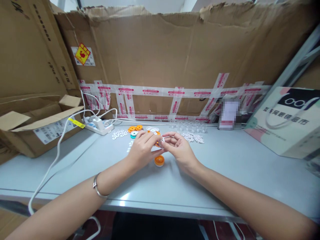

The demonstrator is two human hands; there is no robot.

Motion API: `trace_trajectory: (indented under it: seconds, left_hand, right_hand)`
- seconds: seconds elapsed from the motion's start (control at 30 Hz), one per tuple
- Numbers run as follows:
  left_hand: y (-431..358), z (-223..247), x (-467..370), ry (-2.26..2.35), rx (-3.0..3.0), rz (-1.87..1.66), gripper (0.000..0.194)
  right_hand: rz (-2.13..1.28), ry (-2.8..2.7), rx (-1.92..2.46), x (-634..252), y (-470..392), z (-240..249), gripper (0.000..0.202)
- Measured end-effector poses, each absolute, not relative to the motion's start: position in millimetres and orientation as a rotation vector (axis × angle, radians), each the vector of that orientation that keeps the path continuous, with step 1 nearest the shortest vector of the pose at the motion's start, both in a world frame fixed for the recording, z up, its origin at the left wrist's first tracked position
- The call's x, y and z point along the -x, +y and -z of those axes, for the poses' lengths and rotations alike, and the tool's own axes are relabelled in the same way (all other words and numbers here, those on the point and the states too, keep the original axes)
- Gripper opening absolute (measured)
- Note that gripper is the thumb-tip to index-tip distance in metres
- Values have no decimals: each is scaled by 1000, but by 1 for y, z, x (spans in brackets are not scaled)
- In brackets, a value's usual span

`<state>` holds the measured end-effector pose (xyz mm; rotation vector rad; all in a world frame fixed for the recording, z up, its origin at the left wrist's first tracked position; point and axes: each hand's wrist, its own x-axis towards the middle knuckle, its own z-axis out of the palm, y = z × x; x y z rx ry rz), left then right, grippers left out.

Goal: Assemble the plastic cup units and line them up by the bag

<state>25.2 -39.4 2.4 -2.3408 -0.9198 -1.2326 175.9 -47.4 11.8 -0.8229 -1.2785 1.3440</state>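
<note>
My left hand (142, 146) and my right hand (180, 150) meet above the middle of the table, fingers curled inward. Between their fingertips is a small white piece (162, 141) with dark marks; the fingers cover much of it. Right below, an orange round case with a white rim (159, 160) lies on the tabletop. Behind my left hand lie more orange discs (135, 128), a teal-and-white disc (133, 134) and white round parts (152, 129), partly hidden by the fingers. Small white discs (119, 134) are spread to the left.
Clear plastic cups (188, 126) stand in rows at the back, with a pile of small white pieces (192, 137) before them. A power strip (99, 127) with white cables, an open carton (37, 123), a blurred phone (228, 113) and a paper bag (282, 123) surround the work area.
</note>
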Motion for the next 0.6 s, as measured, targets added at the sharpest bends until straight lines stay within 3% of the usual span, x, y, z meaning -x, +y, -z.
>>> trace_trajectory:
  seconds: [0.33, 0.5, 0.6]
  left_hand:
    - [-35, -4, -21, -1008, 2417, 1172, 17]
    - [-34, -12, -10, -1145, 2764, 1105, 46]
    - [-36, -16, -4, -1234, 3024, 905, 45]
  right_hand:
    - [-1383, -1363, 867, -182, -38, -12, 27]
    - [-1306, -1471, 931, -191, -28, -8, 31]
    - [-1331, -1629, 931, -200, -21, -7, 28]
